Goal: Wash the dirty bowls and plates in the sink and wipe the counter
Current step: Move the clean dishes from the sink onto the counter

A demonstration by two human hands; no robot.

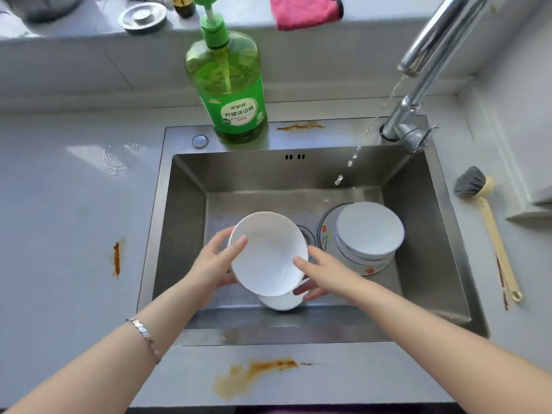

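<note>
bowl is held up over the middle of the sink, clear of the floor. left hand grips its left rim, thumb inside and fingers behind; right hand grips the right rim the same way, fingers curled beneath. the hands are apart, one each side of the bowl. a second bowl shows just below, touching or nearly so; cannot tell whether the right fingers also carry it or it rests on the sink floor. orientation: the mouth faces up toward the camera, tipped slightly, base down and away. the bowl is round, so it has no true long axis; the rim reads as a near circle. risks, as judgement: the hold is only thumb and fingers on a likely wet rim, so a slip would drop the bowl onto the second bowl or the steel and chip it. the stack of upturned dishes sits just right of the right hand, so a swing toward the water could knock it. the stream from the tap falls right of and behind the bowl, missing it. rinsing high could splash the counter, where stains remain unwiped.
</note>
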